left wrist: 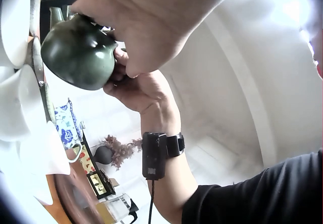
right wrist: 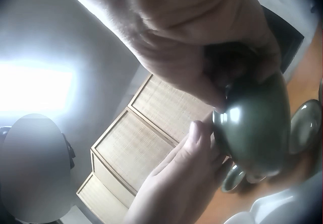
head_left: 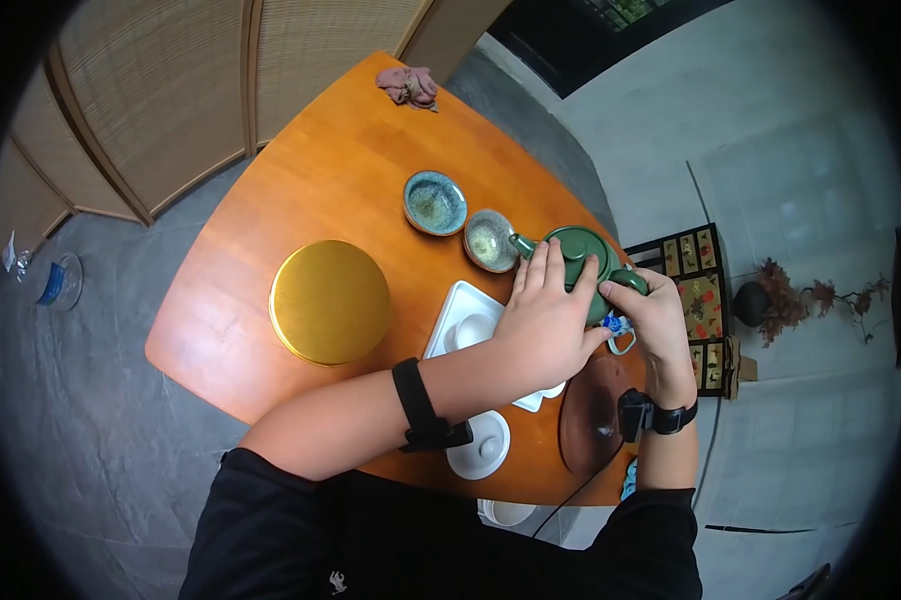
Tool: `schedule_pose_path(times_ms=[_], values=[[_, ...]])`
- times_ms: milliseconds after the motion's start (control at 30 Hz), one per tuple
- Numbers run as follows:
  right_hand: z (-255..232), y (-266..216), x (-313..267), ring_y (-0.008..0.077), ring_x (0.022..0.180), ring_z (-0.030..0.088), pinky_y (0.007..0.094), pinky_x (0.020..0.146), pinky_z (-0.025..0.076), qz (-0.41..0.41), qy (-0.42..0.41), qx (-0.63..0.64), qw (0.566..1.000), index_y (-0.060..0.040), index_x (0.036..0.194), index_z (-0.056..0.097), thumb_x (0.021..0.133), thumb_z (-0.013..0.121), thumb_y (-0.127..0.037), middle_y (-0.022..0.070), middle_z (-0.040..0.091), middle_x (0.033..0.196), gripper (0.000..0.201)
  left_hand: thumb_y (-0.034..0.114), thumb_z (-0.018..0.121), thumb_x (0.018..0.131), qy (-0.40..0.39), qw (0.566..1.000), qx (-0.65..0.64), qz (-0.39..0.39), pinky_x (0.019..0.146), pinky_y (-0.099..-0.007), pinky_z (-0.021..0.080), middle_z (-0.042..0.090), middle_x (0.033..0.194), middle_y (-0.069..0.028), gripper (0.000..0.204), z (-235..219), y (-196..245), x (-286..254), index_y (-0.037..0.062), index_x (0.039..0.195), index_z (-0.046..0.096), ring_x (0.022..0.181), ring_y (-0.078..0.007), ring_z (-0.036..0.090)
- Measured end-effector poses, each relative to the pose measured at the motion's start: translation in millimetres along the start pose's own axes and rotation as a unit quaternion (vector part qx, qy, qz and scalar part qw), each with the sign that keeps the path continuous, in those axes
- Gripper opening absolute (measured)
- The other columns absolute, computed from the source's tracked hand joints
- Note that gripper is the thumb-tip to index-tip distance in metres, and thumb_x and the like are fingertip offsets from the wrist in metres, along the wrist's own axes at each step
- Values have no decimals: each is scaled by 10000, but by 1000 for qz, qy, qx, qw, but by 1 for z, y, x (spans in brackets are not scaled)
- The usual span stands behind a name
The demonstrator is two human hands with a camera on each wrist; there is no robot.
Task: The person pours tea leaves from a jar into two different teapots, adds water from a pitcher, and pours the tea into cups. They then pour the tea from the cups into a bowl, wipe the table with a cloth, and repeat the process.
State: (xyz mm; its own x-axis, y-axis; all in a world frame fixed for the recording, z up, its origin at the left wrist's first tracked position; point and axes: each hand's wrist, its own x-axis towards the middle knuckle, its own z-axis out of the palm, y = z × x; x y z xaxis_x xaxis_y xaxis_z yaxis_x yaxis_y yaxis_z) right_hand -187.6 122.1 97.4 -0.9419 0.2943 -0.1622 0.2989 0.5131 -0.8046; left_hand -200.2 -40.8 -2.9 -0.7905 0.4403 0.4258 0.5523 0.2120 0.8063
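Observation:
A dark green teapot is held up over the table's right side, its spout at the rim of a grey-green bowl. My right hand grips the teapot by its handle, thumb on top. Across the pot's lid and near side lies my left hand, its fingers extended and touching the pot. The left wrist view shows the teapot's rounded body beneath that hand. Beside the first bowl stands a second, blue-green bowl. Both bowls look to have pale liquid inside.
A white tray with white cups lies under my left forearm, near a white lid. To the left stands a round gold-topped container. A brown oval tray, a blue-and-white cup and a pink cloth are also there.

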Motion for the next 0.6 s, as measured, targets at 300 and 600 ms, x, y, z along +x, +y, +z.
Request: schedule_pose_path(times_ms=[300, 600], values=[[0, -7, 5, 49, 576, 542, 241, 511, 403, -28, 5, -108, 994, -3, 737, 674, 845, 796, -96, 12, 636, 643, 188, 426, 653, 964, -49, 998, -33, -30, 1197, -584, 255, 191, 1515, -504, 842, -4, -1, -1, -46, 1564, 296, 1455, -635, 190], [3, -9, 3, 57, 557, 535, 245, 507, 399, -39, 10, -131, 991, 11, 757, 687, 841, 803, -110, 15, 632, 633, 187, 429, 656, 963, -56, 997, -40, -35, 1193, -581, 266, 188, 1506, -514, 853, -4, -2, -2, -46, 1567, 284, 1450, -642, 188]])
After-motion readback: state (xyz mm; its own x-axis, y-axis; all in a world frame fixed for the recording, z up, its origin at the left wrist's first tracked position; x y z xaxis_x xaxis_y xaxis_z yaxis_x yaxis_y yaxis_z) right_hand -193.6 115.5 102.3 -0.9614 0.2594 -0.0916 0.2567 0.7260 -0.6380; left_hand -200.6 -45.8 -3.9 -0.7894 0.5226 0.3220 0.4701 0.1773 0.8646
